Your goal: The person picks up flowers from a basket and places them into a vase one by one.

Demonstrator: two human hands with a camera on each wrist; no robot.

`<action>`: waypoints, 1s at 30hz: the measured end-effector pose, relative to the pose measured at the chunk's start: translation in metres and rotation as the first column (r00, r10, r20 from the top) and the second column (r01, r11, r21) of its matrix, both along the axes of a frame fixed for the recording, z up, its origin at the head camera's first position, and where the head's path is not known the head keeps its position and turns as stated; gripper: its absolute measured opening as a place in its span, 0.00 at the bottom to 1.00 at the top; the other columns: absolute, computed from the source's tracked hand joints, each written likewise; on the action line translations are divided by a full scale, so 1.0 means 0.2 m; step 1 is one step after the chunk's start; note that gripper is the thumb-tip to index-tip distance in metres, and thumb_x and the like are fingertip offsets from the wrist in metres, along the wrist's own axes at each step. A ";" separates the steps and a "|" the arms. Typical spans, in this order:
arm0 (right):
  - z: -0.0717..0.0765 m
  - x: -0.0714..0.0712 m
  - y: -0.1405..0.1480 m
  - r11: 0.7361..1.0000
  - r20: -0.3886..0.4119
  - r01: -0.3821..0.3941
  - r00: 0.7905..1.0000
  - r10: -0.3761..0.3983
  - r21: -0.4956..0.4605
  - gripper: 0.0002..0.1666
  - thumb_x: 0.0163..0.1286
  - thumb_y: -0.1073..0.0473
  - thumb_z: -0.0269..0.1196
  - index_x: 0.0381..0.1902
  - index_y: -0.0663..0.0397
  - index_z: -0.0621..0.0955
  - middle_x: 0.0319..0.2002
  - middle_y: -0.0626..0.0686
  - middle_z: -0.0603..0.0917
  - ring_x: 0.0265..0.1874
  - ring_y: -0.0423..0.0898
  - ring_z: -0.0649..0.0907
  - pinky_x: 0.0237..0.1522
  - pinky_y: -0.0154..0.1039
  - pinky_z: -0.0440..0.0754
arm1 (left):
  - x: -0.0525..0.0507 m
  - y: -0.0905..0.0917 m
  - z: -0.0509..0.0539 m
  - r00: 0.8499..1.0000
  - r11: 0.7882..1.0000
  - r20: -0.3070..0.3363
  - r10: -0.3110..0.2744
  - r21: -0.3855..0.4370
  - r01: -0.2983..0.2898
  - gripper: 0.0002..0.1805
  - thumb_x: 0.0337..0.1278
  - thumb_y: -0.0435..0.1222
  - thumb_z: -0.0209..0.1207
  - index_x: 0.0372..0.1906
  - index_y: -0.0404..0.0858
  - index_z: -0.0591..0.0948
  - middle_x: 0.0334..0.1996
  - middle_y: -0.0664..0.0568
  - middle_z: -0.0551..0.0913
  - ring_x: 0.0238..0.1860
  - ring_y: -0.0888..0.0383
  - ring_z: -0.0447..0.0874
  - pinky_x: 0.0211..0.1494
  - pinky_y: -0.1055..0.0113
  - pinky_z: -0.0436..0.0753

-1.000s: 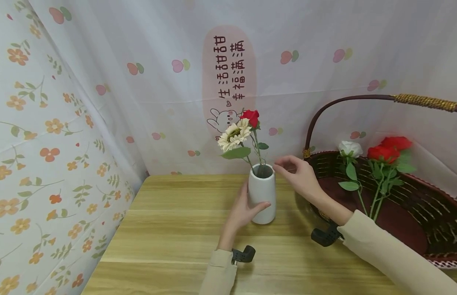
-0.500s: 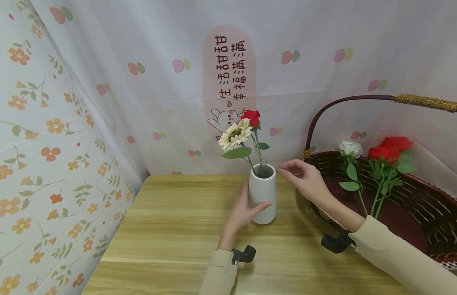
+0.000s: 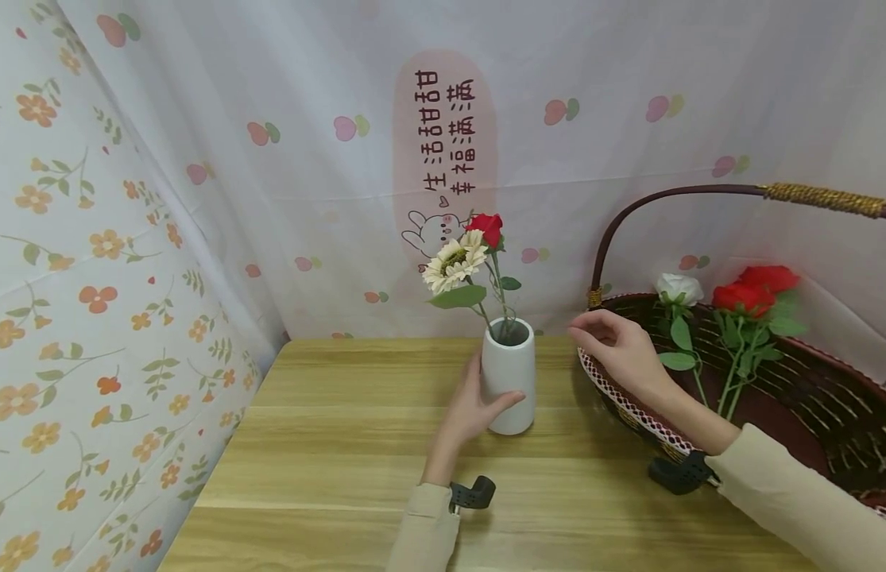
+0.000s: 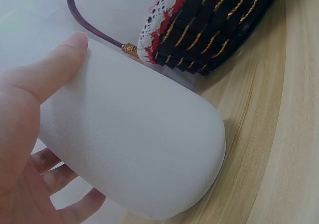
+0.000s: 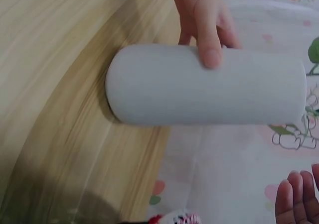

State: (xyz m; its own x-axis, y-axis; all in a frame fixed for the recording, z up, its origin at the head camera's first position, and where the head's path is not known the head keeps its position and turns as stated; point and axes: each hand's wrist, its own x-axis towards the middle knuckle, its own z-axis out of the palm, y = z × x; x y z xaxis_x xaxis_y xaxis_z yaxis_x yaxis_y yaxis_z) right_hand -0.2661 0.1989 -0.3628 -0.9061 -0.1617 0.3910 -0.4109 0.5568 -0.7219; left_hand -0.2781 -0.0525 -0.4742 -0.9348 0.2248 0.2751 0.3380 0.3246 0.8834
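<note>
A white vase stands upright on the wooden table, gripped at its side by my left hand. In the left wrist view the thumb lies along one side of the vase and the fingers go round behind it. A cream daisy-like flower and a red rose lean out of its mouth. My right hand hovers by the left rim of the basket, apart from the vase, with loosely bent fingers and nothing seen between them. Its fingertips show at the lower right of the right wrist view.
At the right is a dark woven basket with lace trim and a tall arched handle. Inside lean a white rose and red roses. A printed curtain hangs behind the table.
My right hand has drawn away from the vase's mouth, moving right towards the basket. The left hand, vase and flowers have stayed put.
</note>
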 end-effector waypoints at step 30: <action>0.08 -0.06 0.46 0.996 0.033 0.081 0.996 -0.082 0.033 0.19 0.77 0.49 0.60 0.54 0.57 0.80 0.35 0.37 0.85 0.32 0.36 0.83 0.32 0.29 0.78 | 0.00 0.00 0.00 1.000 1.000 -0.008 -0.004 0.005 0.005 0.53 0.55 0.52 0.72 0.80 0.47 0.54 0.72 0.47 0.65 0.69 0.50 0.67 0.70 0.46 0.68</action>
State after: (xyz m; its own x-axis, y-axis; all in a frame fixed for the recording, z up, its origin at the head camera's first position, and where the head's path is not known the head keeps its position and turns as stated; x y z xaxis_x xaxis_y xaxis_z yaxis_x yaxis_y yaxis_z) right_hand -0.2790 0.2899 -0.3458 -0.9296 -0.0984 0.3551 -0.3384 0.6099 -0.7166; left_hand -0.2778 -0.0531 -0.4739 -0.9315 0.2276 0.2835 0.3464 0.3188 0.8822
